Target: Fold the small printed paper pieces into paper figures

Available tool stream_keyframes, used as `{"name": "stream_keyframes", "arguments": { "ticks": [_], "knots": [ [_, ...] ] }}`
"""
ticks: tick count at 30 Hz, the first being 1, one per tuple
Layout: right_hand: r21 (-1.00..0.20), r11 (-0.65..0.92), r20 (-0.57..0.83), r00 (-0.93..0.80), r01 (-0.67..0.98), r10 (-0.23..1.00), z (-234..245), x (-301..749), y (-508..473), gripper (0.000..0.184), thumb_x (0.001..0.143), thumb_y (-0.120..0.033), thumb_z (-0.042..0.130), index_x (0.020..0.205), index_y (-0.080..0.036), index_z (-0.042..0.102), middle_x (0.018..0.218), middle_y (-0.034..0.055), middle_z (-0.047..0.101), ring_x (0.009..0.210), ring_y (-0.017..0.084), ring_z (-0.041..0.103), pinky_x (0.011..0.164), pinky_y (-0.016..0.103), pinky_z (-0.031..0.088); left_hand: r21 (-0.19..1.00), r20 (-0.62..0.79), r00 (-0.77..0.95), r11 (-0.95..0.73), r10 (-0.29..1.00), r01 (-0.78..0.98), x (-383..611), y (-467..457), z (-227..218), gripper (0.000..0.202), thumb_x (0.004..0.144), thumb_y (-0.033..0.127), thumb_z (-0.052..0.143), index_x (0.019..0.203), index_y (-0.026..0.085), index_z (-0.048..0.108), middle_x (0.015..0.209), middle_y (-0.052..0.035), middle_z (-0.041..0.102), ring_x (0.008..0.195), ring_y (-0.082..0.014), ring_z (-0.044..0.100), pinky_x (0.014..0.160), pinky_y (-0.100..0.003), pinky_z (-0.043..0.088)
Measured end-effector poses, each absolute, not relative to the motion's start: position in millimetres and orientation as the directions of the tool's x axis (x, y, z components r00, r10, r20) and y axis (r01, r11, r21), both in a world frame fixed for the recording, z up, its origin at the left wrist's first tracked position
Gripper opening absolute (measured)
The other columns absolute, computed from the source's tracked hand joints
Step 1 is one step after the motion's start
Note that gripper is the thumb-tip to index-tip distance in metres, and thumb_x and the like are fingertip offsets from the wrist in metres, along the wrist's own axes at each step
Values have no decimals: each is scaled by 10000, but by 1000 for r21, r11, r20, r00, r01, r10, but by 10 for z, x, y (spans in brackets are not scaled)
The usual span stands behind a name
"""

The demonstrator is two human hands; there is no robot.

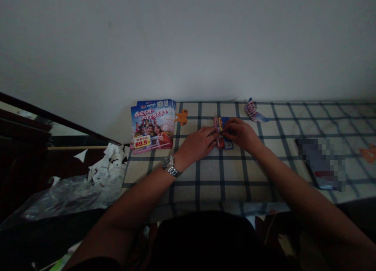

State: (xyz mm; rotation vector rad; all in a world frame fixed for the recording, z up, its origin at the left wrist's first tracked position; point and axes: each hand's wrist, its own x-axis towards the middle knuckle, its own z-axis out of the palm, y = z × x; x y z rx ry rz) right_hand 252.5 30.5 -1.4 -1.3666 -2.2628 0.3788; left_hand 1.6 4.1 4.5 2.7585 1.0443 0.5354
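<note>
Dark shirt point(205, 239) nearest; left hand point(198, 144) and right hand point(242, 133) touching leaflet point(225, 142); cannot tell if fingers clamped

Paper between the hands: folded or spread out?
Folded, it seems: the paper shows smaller than the stacked leaflets, though left hand and right hand partly cover it.

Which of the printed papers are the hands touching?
The small piece under the left hand and right hand; the stacked leaflets and the scrap farther right lie untouched.
</note>
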Motion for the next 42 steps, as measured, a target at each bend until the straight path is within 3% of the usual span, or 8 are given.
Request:
{"name": "stream_keyframes", "arguments": {
  "ticks": [13,24,34,42],
  "knots": [
    [-461,507,245,-445,728,862,25,2511,32,50,917,-306,758,915,-256,762,1162,90,697,1076,286,681,957,459,554,266,276,687,-740,672,617,31,26,53,336,1068,241,508,1379,166,611,1440,-107,603,1330,-250,575,1069,-397,570],
    [-459,547,276,-473,700,837,-47,2592,-159,261,851,-321,830,1089,-267,739,1407,117,653,1282,350,623,1089,563,501,260,274,692,-745,667,615,15,46,36,355,1064,242,506,1395,165,611,1457,-115,593,1344,-259,571,1082,-416,565],
    [-505,495,303,-392,707,869,-51,2532,-95,50,939,-295,728,955,-249,738,1277,102,715,1153,319,665,1021,544,526,278,271,692,-742,670,610,11,37,57,355,1059,235,519,1396,163,601,1459,-120,592,1343,-257,570,1092,-428,561],
    [-474,510,310,-406,718,860,-81,2527,-96,125,890,-326,800,972,-246,750,1293,106,701,1169,327,664,1020,531,533,267,283,690,-746,666,610,18,44,35,352,1060,236,521,1391,153,606,1457,-116,596,1340,-262,572,1083,-421,570]
  ]
}}
